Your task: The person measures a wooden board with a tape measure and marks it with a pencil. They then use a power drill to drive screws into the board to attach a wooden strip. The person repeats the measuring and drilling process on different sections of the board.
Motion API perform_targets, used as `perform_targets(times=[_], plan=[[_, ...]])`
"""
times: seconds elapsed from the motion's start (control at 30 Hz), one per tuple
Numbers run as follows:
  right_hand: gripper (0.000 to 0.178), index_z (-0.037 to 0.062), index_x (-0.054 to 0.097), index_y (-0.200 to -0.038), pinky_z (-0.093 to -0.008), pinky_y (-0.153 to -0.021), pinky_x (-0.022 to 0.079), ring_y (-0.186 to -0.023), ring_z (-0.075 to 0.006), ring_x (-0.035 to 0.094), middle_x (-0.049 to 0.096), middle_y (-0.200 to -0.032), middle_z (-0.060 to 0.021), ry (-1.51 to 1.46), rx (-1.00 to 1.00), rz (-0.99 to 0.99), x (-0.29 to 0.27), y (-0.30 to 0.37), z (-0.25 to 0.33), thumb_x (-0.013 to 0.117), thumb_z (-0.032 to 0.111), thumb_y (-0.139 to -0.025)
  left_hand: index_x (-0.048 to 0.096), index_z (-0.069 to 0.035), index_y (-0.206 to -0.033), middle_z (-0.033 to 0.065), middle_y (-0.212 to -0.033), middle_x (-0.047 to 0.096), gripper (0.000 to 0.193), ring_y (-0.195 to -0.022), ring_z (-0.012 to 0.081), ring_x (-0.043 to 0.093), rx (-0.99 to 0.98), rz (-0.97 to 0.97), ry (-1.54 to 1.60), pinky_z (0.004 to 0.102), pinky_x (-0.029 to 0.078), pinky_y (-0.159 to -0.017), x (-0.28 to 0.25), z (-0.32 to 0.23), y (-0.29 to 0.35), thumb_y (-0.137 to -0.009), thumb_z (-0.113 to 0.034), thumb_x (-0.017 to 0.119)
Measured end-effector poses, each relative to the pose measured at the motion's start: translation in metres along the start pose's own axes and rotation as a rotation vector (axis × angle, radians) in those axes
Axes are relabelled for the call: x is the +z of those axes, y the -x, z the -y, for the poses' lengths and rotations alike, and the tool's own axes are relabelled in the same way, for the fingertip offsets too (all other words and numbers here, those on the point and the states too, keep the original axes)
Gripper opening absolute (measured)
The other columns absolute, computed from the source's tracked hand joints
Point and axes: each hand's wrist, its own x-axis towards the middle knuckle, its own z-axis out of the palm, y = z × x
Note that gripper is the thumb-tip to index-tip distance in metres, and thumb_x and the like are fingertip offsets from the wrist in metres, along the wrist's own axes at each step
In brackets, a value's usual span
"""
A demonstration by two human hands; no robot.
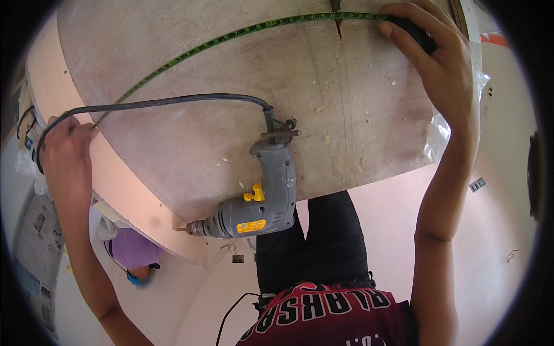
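A green tape measure blade (231, 36) stretches in an arc over a wooden board (190, 138). My right hand (435, 49) grips the dark case of the tape measure (414, 36) at the far right of the board. At the left, my left hand (68, 144) pinches the other end of the blade by a pale curved wooden strip (124, 176). The black cord (167, 101) of the drill runs past the fingers of this hand. A grey power drill (262, 193) with yellow parts lies on the board's near side, its bit pointing left over the strip.
Below at the left a person in a purple top (135, 248) is partly hidden by the board. Clear plastic sheeting (438, 138) hangs at the board's right edge. A dark slot (337, 17) cuts the board at the far side. Sockets sit on the pale wall (477, 184).
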Motion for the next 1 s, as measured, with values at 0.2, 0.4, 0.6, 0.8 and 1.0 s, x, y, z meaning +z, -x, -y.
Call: perform_targets(times=[0.2,0.4,0.6,0.8,1.0], plan=[[0.013,-0.0003,0.075,-0.093,-0.0335,-0.072,0.048,-0.080,-0.0210,0.061,0.063,-0.091,-0.0082,-0.061,0.065,-0.016,0.003,0.002,-0.002,0.077,0.011,-0.087,0.074,0.002,-0.100,0.0143,-0.104,0.067,0.017,-0.105,0.0324,0.064,0.049,-0.052,-0.011,0.0458,0.047,-0.097,0.004,0.002,-0.005,-0.088,-0.009,0.071],[0.013,0.0001,0.075,-0.094,-0.0321,-0.071,0.048,-0.080,-0.0193,0.061,0.063,-0.090,-0.0076,-0.078,0.046,-0.031,0.011,0.004,-0.013,0.077,0.012,-0.089,0.073,0.002,-0.103,0.0123,-0.110,0.067,0.017,-0.115,0.0315,0.061,0.067,0.035,0.002,0.0469,0.043,-0.107,-0.005,-0.005,-0.007,-0.090,-0.008,0.069],[0.015,0.0007,0.076,-0.095,-0.0315,-0.072,0.048,-0.080,-0.0176,0.061,0.063,-0.092,-0.0062,-0.025,0.096,-0.030,0.012,0.003,0.001,0.077,0.014,-0.090,0.074,0.003,-0.103,0.0124,-0.111,0.066,0.017,-0.112,0.0318,0.061,0.029,-0.003,-0.006,0.0459,0.043,-0.106,-0.002,0.000,0.001,-0.089,-0.007,0.070],[0.016,0.0013,0.076,-0.096,-0.0314,-0.072,0.047,-0.080,-0.0168,0.061,0.064,-0.093,-0.0060,-0.052,0.093,0.002,0.004,0.003,0.003,0.077,0.016,-0.090,0.074,0.005,-0.101,0.0131,-0.110,0.067,0.017,-0.109,0.0327,0.061,0.008,-0.018,0.042,0.0452,0.045,-0.101,-0.001,0.002,0.002,-0.088,-0.006,0.071],[0.015,0.0010,0.077,-0.096,-0.0314,-0.072,0.049,-0.079,-0.0170,0.062,0.065,-0.092,-0.0063,0.031,0.111,-0.008,0.009,0.001,0.008,0.077,0.015,-0.090,0.074,0.006,-0.101,0.0150,-0.107,0.067,0.018,-0.105,0.0345,0.063,-0.008,0.002,0.031,0.0442,0.048,-0.096,-0.005,0.000,0.001,-0.086,-0.004,0.072]])
